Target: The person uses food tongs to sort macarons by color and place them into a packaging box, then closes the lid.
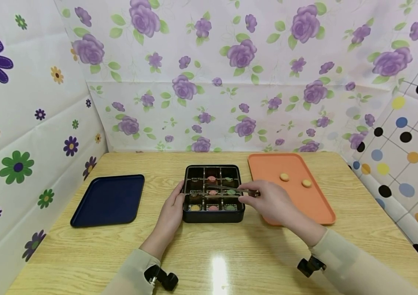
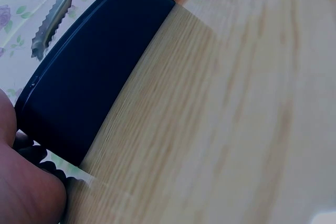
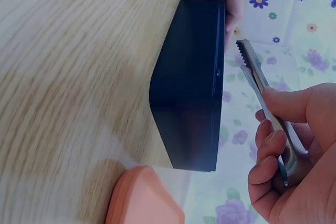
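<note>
here, serrated, probably steel tongs (image 3: 255, 66) above a square, gridded box (image 1: 212, 217)

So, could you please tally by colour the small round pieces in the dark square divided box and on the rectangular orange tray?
Small round pink pieces, in the dark box: 3
Small round green pieces, in the dark box: 3
Small round yellow pieces, 1 in the dark box, 2 on the orange tray: 3
Total: 9

Looks forward and down from the head over the worktop (image 1: 194, 248). From the left wrist, looks low and close toward far right; from the right wrist, toward far left, sharing near wall of black box (image 2: 94, 77) and tongs (image 2: 56, 13).
</note>
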A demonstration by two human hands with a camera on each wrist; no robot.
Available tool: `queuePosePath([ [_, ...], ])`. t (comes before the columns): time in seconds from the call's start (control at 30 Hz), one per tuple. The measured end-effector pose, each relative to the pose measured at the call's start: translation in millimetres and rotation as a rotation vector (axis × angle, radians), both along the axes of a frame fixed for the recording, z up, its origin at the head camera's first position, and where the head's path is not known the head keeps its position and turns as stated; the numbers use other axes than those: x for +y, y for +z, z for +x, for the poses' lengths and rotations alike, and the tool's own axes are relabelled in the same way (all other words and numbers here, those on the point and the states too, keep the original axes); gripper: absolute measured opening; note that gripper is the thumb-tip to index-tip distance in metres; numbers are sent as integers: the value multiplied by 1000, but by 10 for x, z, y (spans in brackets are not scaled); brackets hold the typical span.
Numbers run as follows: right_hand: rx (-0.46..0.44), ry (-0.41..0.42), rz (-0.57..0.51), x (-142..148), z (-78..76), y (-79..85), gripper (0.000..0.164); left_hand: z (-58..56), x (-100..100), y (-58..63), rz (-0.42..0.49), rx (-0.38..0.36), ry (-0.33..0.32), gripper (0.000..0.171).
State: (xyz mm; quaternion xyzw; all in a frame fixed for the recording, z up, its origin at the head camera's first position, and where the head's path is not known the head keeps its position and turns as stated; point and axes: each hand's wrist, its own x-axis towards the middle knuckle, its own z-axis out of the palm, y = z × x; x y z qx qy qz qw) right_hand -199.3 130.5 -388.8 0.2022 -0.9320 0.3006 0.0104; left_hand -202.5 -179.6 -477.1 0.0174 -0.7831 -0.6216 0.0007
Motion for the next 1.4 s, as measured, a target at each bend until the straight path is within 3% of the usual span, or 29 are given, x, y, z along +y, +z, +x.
queuePosePath([
  [0.7, 60, -80, -29, 476, 18, -15, 34, 8, 2, 16, -8, 4, 2, 56],
  [1.4, 47, -149, -25, 981, 3, 4, 44, 14, 3, 17, -17, 7, 2, 57],
])
